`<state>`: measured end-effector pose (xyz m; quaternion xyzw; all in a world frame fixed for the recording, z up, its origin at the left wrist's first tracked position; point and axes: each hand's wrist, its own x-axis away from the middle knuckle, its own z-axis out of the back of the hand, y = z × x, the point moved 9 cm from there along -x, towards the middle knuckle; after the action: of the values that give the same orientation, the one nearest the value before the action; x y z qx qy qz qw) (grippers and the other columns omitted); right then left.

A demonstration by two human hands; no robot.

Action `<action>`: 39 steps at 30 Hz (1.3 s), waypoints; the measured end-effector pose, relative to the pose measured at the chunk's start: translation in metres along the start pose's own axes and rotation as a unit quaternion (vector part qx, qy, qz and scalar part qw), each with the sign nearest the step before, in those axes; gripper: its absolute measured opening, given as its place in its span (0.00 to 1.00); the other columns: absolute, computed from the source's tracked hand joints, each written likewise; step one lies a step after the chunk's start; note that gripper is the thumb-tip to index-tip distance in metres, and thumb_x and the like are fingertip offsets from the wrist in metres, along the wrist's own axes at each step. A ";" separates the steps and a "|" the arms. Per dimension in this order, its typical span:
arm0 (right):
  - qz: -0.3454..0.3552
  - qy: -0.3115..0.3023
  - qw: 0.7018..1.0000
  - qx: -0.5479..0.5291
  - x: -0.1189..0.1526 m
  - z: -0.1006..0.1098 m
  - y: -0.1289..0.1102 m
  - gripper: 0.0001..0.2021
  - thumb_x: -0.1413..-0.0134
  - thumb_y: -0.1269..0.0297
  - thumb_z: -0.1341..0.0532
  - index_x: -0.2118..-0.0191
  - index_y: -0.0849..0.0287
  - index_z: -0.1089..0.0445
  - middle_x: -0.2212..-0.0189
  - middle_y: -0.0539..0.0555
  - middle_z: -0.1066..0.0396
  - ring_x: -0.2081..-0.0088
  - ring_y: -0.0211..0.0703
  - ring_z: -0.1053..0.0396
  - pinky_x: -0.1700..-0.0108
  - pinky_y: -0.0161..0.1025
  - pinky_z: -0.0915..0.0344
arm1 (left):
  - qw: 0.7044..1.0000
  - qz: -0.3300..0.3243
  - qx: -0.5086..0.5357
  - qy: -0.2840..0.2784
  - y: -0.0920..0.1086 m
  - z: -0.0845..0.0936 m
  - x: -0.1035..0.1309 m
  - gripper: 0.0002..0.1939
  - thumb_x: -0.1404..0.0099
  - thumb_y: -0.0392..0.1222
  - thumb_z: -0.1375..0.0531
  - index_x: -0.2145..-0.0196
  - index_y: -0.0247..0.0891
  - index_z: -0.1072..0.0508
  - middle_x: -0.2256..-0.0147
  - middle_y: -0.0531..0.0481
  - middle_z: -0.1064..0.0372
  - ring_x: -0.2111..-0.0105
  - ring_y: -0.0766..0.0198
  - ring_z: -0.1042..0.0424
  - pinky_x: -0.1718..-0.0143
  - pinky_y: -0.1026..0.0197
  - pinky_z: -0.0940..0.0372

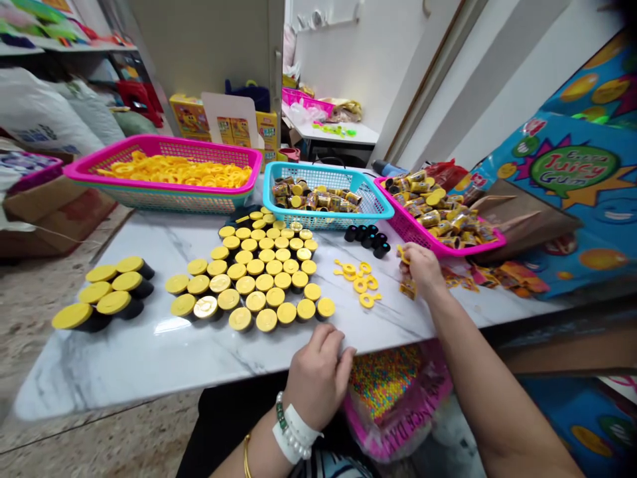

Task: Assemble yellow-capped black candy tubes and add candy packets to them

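Note:
My right hand (422, 267) is closed at the right of the table, its fingertips pinching a yellow plastic ring piece (402, 254). Just below those fingers is a small labelled yellow-brown tube (408, 288); whether the hand touches it is hidden. My left hand (318, 373) rests at the table's front edge with nothing visible in it, fingers lightly bent and thumb apart. Between the hands lie several loose yellow ring pieces (367, 284) with short stems. Behind them stand several small black cylinders (368, 236). Left of these, many black tubs with round yellow lids (266, 282) stand grouped.
Along the back are a pink basket (253, 159) of yellow ring pieces, a blue basket (383, 202) and a pink basket (413, 229) of labelled tubes. A bag of coloured beads (385, 378) sits below the table edge. Candy wrappers (512, 279) lie right.

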<state>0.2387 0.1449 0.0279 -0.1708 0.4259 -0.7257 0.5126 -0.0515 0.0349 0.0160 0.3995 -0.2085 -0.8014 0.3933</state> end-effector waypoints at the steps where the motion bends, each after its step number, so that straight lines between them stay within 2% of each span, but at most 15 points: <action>1: -0.011 -0.002 1.000 -0.021 -0.003 0.001 0.001 0.06 0.54 0.62 0.51 0.72 0.55 0.39 0.85 0.46 0.44 0.84 0.39 0.43 0.81 0.37 0.43 | 1.000 0.002 0.000 -0.001 0.000 0.000 0.000 0.07 0.33 0.36 0.44 0.57 0.37 0.31 0.58 0.42 0.29 0.62 0.58 0.25 0.60 0.57 0.25; 4: -0.026 -0.016 0.998 -0.061 -0.002 0.001 -0.005 0.05 0.54 0.60 0.49 0.72 0.54 0.43 0.83 0.47 0.41 0.83 0.39 0.38 0.82 0.37 0.39 | 1.000 0.007 0.003 -0.005 -0.001 0.000 0.000 0.07 0.33 0.37 0.44 0.57 0.37 0.31 0.58 0.42 0.29 0.62 0.58 0.25 0.61 0.58 0.25; 8: -0.034 -0.025 0.997 -0.059 0.006 0.000 -0.011 0.13 0.51 0.50 0.46 0.71 0.55 0.40 0.75 0.52 0.33 0.77 0.43 0.31 0.80 0.38 0.35 | 1.000 0.001 0.011 -0.007 -0.001 -0.001 0.001 0.07 0.33 0.37 0.44 0.57 0.37 0.31 0.59 0.43 0.29 0.62 0.58 0.25 0.61 0.58 0.25; 10: -0.044 0.004 0.999 -0.024 0.005 0.003 -0.006 0.18 0.51 0.44 0.45 0.72 0.55 0.39 0.77 0.51 0.33 0.77 0.43 0.31 0.80 0.37 0.36 | 1.000 -0.002 0.011 -0.005 -0.001 -0.001 0.002 0.07 0.33 0.37 0.43 0.57 0.37 0.31 0.59 0.43 0.29 0.62 0.58 0.25 0.61 0.57 0.25; 12: -0.054 0.052 0.997 0.034 0.001 0.007 -0.001 0.22 0.56 0.39 0.40 0.73 0.55 0.38 0.79 0.51 0.33 0.75 0.46 0.31 0.77 0.38 0.36 | 1.000 -0.006 0.012 -0.003 -0.001 -0.002 0.002 0.07 0.33 0.37 0.43 0.57 0.37 0.31 0.60 0.43 0.29 0.63 0.58 0.25 0.62 0.57 0.25; 15: -0.056 0.109 0.984 0.133 -0.010 0.009 0.001 0.23 0.66 0.41 0.32 0.73 0.57 0.31 0.75 0.57 0.27 0.65 0.56 0.28 0.67 0.44 0.34 | 1.000 -0.010 0.011 -0.002 -0.001 -0.002 0.002 0.07 0.33 0.36 0.43 0.57 0.37 0.31 0.60 0.44 0.29 0.63 0.58 0.25 0.62 0.58 0.25; 19: -0.040 0.112 0.970 0.211 -0.022 0.004 -0.006 0.18 0.61 0.48 0.32 0.68 0.57 0.24 0.66 0.63 0.22 0.57 0.63 0.27 0.57 0.49 0.36 | 1.000 -0.016 0.006 0.000 0.000 -0.001 0.001 0.06 0.33 0.36 0.43 0.57 0.36 0.31 0.60 0.43 0.29 0.62 0.59 0.25 0.61 0.58 0.25; 22: -0.027 0.107 0.965 0.238 -0.017 0.008 -0.016 0.18 0.58 0.50 0.33 0.65 0.59 0.23 0.65 0.64 0.22 0.58 0.63 0.27 0.58 0.49 0.36 | 1.000 -0.020 0.000 0.000 0.000 -0.001 0.002 0.07 0.33 0.37 0.43 0.57 0.36 0.31 0.59 0.43 0.28 0.61 0.58 0.25 0.60 0.58 0.25; 25: 0.006 0.109 0.965 0.240 0.011 0.018 -0.036 0.20 0.57 0.49 0.34 0.62 0.60 0.23 0.68 0.60 0.22 0.64 0.56 0.26 0.61 0.45 0.36 | 1.000 -0.014 -0.003 -0.002 -0.001 -0.002 0.004 0.10 0.33 0.37 0.43 0.54 0.36 0.31 0.57 0.42 0.28 0.59 0.58 0.25 0.59 0.58 0.26; 27: 0.067 0.080 0.970 0.220 0.044 0.016 -0.058 0.20 0.57 0.48 0.33 0.62 0.59 0.24 0.71 0.55 0.24 0.71 0.47 0.29 0.66 0.41 0.37 | 1.000 0.002 0.005 -0.005 -0.002 -0.002 0.003 0.14 0.33 0.38 0.42 0.50 0.35 0.33 0.55 0.40 0.29 0.57 0.57 0.25 0.58 0.58 0.26; 30: 0.185 -0.068 0.969 0.152 0.105 -0.017 -0.090 0.14 0.53 0.55 0.33 0.63 0.58 0.25 0.72 0.50 0.25 0.74 0.40 0.31 0.69 0.36 0.39 | 0.999 0.025 0.026 -0.008 -0.005 -0.003 0.002 0.22 0.34 0.41 0.41 0.44 0.34 0.36 0.52 0.38 0.30 0.52 0.55 0.27 0.56 0.57 0.27; 33: 0.203 -0.195 0.956 0.086 0.151 -0.052 -0.097 0.12 0.53 0.62 0.32 0.61 0.58 0.27 0.70 0.49 0.25 0.72 0.38 0.31 0.67 0.34 0.37 | 0.999 0.020 0.026 -0.015 -0.003 -0.005 0.000 0.24 0.36 0.37 0.41 0.43 0.35 0.38 0.51 0.39 0.31 0.51 0.56 0.28 0.54 0.57 0.28; 36: 0.202 -0.235 0.949 0.048 0.163 -0.064 -0.095 0.11 0.48 0.61 0.34 0.60 0.60 0.27 0.69 0.50 0.26 0.70 0.38 0.31 0.65 0.35 0.36 | 0.999 0.016 0.020 -0.032 -0.002 -0.008 0.000 0.20 0.36 0.33 0.42 0.46 0.36 0.35 0.52 0.42 0.30 0.53 0.57 0.27 0.54 0.57 0.28; 37: 0.211 -0.237 0.948 0.039 0.161 -0.064 -0.095 0.09 0.44 0.61 0.37 0.60 0.60 0.26 0.70 0.50 0.27 0.69 0.38 0.31 0.64 0.35 0.36 | 0.999 0.019 0.022 -0.035 -0.002 -0.007 0.000 0.19 0.35 0.34 0.42 0.47 0.36 0.34 0.54 0.43 0.30 0.54 0.58 0.27 0.54 0.57 0.28; 39: 0.233 -0.232 0.944 0.029 0.156 -0.059 -0.098 0.13 0.36 0.61 0.45 0.60 0.59 0.25 0.69 0.52 0.31 0.66 0.39 0.32 0.61 0.37 0.36 | 0.999 0.026 0.030 -0.038 -0.001 -0.006 0.000 0.17 0.35 0.35 0.40 0.48 0.36 0.34 0.55 0.43 0.30 0.55 0.58 0.27 0.54 0.57 0.29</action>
<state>0.0744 0.0433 0.0420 -0.2155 0.3021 -0.5388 0.7563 -0.0476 0.0354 0.0117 0.3752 -0.2575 -0.7987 0.3936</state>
